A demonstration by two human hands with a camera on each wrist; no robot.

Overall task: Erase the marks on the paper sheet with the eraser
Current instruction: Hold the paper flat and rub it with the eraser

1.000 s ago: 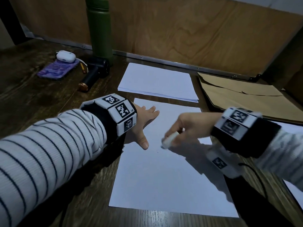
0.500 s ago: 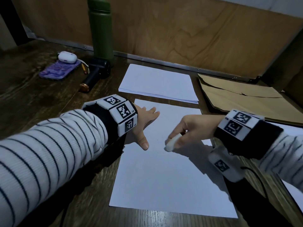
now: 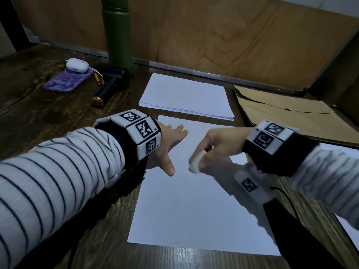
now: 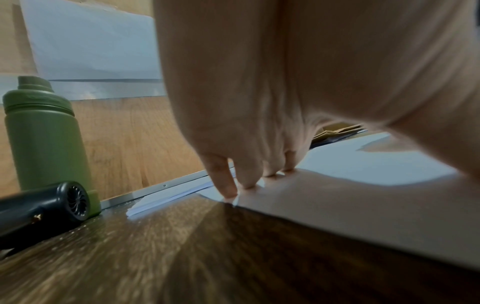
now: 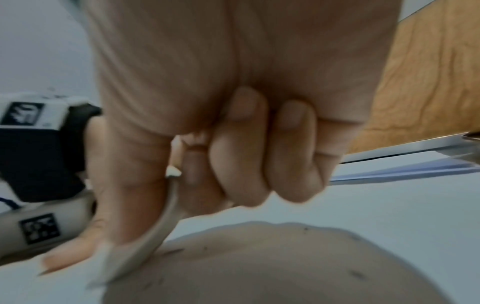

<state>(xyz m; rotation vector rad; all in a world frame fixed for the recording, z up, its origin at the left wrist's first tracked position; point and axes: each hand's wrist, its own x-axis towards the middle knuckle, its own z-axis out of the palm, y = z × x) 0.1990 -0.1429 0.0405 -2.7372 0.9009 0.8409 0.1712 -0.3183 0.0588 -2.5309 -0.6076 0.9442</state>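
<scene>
A white paper sheet (image 3: 194,206) lies on the dark wooden desk in front of me. My left hand (image 3: 171,144) rests flat on its upper left part, fingers straight and spread, the fingertips (image 4: 228,189) pressing the sheet near its corner. My right hand (image 3: 211,150) pinches a white eraser (image 3: 195,164) between thumb and fingers, its lower end down on the sheet just right of my left thumb. In the right wrist view the eraser (image 5: 145,242) shows as a blurred white strip. Small dark specks (image 5: 355,274) lie on the paper near it.
A stack of white paper (image 3: 186,97) lies just beyond the sheet. Brown envelopes (image 3: 291,113) lie at the right. At the back left stand a green bottle (image 3: 117,33), a black handheld device (image 3: 110,84), a purple phone (image 3: 67,81) and a white earbud case (image 3: 77,65).
My right hand has moved the eraser back and forth sideways over the same spot on the sheet. My left hand has stayed flat on the paper.
</scene>
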